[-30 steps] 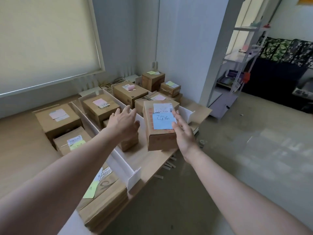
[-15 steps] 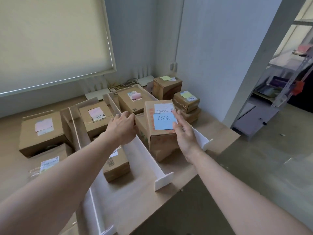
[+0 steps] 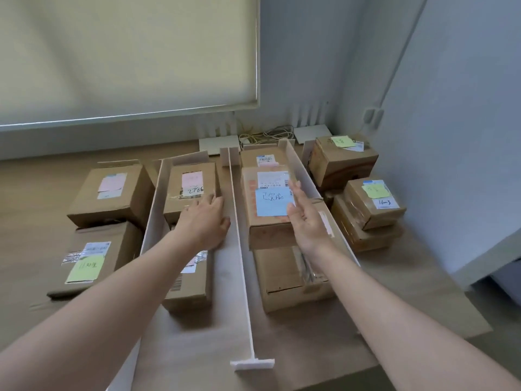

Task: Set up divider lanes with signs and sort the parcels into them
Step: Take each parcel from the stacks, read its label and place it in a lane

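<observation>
The brown cardboard parcel with the blue sticky note [image 3: 269,206] has come down into the lane between two white foam-board dividers [image 3: 242,249], resting atop another carton toward the wooden bench's [image 3: 408,311] far edge. The right hand [image 3: 306,218] lies flat against its side, fingers straight; the left hand [image 3: 205,224] has shifted left, released, fingers relaxed.

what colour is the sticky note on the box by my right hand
Light blue. The sticky note with dark handwriting shows clearly in the head view.

Right hand [image 3: 306,221] against blue-noted parcel [image 3: 267,221]
</observation>
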A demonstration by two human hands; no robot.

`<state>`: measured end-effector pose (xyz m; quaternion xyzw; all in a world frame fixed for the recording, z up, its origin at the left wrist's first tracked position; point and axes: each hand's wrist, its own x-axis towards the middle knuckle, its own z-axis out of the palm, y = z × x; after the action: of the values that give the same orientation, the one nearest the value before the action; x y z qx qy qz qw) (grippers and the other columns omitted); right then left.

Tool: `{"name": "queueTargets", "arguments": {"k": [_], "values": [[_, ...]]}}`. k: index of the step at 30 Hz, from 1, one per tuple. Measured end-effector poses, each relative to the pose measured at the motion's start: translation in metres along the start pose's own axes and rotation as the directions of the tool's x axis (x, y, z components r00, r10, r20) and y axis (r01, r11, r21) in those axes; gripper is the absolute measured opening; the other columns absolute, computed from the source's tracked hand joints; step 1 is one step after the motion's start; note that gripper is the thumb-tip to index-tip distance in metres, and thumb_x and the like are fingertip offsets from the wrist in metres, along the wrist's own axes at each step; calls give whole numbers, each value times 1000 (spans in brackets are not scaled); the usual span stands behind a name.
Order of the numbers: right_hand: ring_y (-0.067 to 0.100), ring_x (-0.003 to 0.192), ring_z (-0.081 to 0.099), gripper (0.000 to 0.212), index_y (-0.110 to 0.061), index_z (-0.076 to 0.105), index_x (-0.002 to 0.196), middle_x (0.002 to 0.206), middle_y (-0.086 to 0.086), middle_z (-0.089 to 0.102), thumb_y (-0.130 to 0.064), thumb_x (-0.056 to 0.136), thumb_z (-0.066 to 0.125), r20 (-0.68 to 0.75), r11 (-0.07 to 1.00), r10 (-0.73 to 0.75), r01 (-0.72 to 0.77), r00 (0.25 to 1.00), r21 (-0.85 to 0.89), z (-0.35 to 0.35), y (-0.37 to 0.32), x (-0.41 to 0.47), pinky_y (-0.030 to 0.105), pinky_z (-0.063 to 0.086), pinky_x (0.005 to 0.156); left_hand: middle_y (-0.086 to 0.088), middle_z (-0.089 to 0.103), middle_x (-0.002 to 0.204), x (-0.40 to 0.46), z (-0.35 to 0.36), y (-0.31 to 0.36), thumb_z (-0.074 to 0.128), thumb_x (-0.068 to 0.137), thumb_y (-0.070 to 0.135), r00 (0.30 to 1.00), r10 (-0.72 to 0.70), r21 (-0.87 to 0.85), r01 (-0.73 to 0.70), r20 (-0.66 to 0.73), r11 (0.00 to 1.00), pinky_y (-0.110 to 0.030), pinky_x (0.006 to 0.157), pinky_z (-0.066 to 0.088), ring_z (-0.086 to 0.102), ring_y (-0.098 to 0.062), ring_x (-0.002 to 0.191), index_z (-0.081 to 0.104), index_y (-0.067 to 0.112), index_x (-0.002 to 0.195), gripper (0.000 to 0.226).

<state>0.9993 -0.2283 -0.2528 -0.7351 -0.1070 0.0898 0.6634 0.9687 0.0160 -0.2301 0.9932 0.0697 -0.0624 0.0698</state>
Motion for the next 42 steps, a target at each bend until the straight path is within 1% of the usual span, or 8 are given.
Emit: {"name": "queueTargets", "arguments": {"k": [7, 11, 19, 24, 29, 35, 39, 42], "values": [[-7, 150, 21, 50, -46, 35, 154, 166, -25, 20, -25, 109, 45, 48, 991, -61, 66, 997, -114, 6, 22, 112, 39, 25, 126, -11, 40, 154, 89, 7, -13, 46, 102, 42, 999, -44, -14, 44, -6, 999, -49, 109, 43, 46, -39, 134, 44, 13, 143, 51], [-3, 152, 19, 50, -52, 35, 152, 166, -20, 22, -32, 108, 45, 48, 993, -48, 53, 998, -107, 14, 33, 175, 43, 23, 127, -11, 38, 155, 146, 7, -30, 47, 102, 44, 997, -75, -35, 75, 10, 997, -51, 107, 44, 46, -39, 134, 43, 13, 145, 53], [10, 145, 41, 46, -73, 38, 136, 160, -16, 38, -53, 96, 45, 12, 998, 3, -2, 1000, -63, 32, 40, 316, 45, 45, 113, -11, 40, 153, 258, 4, -56, 45, 103, 40, 996, -88, -47, 88, -9, 995, -48, 104, 45, 47, -36, 132, 48, 12, 140, 47], [9, 145, 40, 43, -74, 42, 130, 162, -13, 36, -44, 99, 44, -2, 999, 4, -4, 1000, -46, 44, 44, 388, 44, 41, 117, -13, 42, 150, 309, 13, -69, 45, 102, 41, 995, -96, -37, 96, -9, 995, -49, 103, 46, 51, -40, 124, 48, 11, 140, 48], [9, 143, 43, 48, -56, 44, 143, 160, -12, 39, -40, 98, 45, -34, 997, 35, -37, 999, -72, 44, 73, 427, 43, 41, 117, -13, 43, 148, 335, 28, -76, 45, 102, 39, 994, -107, -50, 107, 2, 993, -51, 102, 46, 52, -41, 122, 48, 10, 140, 48], [10, 146, 39, 42, -77, 44, 124, 161, -11, 38, -47, 94, 45, -33, 990, 88, -91, 996, -105, 40, 93, 418, 45, 40, 118, -15, 44, 146, 351, 34, -65, 43, 104, 36, 996, -86, -91, 84, -11, 992, -50, 99, 46, 51, -43, 121, 46, 8, 140, 46], [10, 145, 39, 45, -48, 43, 149, 161, -7, 36, -32, 107, 44, 2, 992, 73, -73, 997, -103, 35, 92, 403, 37, 43, 115, -14, 44, 147, 351, 34, -50, 42, 104, 37, 998, -53, -99, 51, -23, 994, -49, 98, 46, 52, -42, 123, 46, 10, 141, 46], [3, 135, 47, 46, -35, 40, 154, 156, -9, 39, -24, 110, 42, 9, 992, 82, -80, 997, -93, 29, 92, 392, 19, 53, 96, -13, 44, 148, 347, 32, -41, 42, 105, 38, 999, -42, -105, 38, -27, 994, -49, 99, 46, 52, -41, 124, 45, 11, 142, 47]]}}
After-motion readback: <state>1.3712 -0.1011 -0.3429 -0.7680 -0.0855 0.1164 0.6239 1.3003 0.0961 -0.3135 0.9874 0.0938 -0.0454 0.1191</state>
